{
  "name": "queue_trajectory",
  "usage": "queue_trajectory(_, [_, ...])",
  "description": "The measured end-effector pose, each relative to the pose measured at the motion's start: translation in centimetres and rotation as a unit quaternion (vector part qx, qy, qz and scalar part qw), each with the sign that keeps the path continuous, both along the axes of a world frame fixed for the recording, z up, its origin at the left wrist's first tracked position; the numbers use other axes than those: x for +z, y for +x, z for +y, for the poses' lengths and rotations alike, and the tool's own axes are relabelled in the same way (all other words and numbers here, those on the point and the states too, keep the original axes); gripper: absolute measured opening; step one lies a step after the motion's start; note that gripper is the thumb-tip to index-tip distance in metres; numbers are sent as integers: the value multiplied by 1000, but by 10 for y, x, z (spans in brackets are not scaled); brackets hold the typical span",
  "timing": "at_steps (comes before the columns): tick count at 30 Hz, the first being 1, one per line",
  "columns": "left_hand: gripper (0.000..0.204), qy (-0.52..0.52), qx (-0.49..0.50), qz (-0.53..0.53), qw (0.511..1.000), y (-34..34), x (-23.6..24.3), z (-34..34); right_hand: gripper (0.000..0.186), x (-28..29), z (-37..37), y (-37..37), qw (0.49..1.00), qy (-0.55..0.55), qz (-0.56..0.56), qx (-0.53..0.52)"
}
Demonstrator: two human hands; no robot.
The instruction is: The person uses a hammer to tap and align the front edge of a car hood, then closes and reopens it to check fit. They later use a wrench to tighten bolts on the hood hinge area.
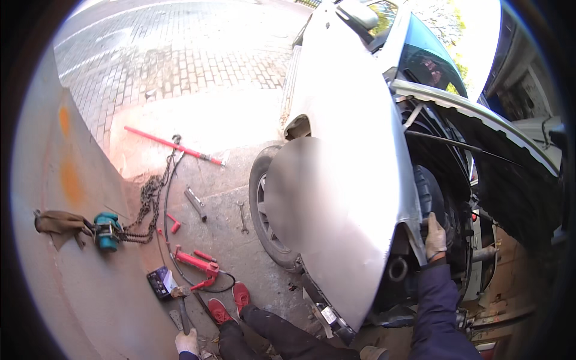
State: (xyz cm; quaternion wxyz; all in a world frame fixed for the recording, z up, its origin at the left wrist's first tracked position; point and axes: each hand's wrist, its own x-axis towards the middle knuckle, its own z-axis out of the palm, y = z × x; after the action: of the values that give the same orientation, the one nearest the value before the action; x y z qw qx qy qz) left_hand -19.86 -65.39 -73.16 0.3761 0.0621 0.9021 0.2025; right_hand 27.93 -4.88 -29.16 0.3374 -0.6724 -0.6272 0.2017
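Observation:
My left hand (pixel 186 342), in a pale work glove, is low at the left, closed round the dark handle of a hammer (pixel 185 315). The hammer's head points up and away from me. My right hand (pixel 436 237), also gloved, reaches inside the engine bay along the inner edge of a silver car's fender (pixel 354 198). Its fingers look curled, partly round a small dark thing that I cannot make out. The fender's front end by the bumper opening is bent and ragged. The front wheel (pixel 270 207) stands beside my feet, and the hood (pixel 498 138) is raised.
On the floor lie a red hydraulic hand pump (pixel 198 262) with a black hose, a long red bar (pixel 174 146), a wrench (pixel 242 216), a metal bar tool (pixel 195 204) and a dark box (pixel 161 282). A teal chain hoist (pixel 107 232) rests against the left wall.

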Motion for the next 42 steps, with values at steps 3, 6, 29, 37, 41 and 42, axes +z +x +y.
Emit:
queue_trajectory(3, [35, 109, 4, -22, 994, -27, 100, 45, 29, 1, -13, -49, 987, 26, 145, -59])
queue_trajectory(6, [31, 178, -39, -27, 983, -42, 211, 103, 13, 34, -56, -94, 970, 147, 183, 65])
queue_trajectory(29, [27, 459, -540, 39, 704, 83, 524, 398, 33, 145, -161, -158, 963, 47, 189, 186])
queue_trajectory(37, [38, 481, -428, 104, 758, 52, 514, 542, 36, 174, -128, -132, 950, 273, -59, 139])
queue_trajectory(41, [77, 530, -520, 207, 637, 67, 551, 671, 39, 200, -116, -147, 917, 324, -119, 200])
queue_trajectory(42, [88, 575, -508, 236, 596, 77, 562, 697, 39, 204, -116, -152, 919, 313, -145, 193])
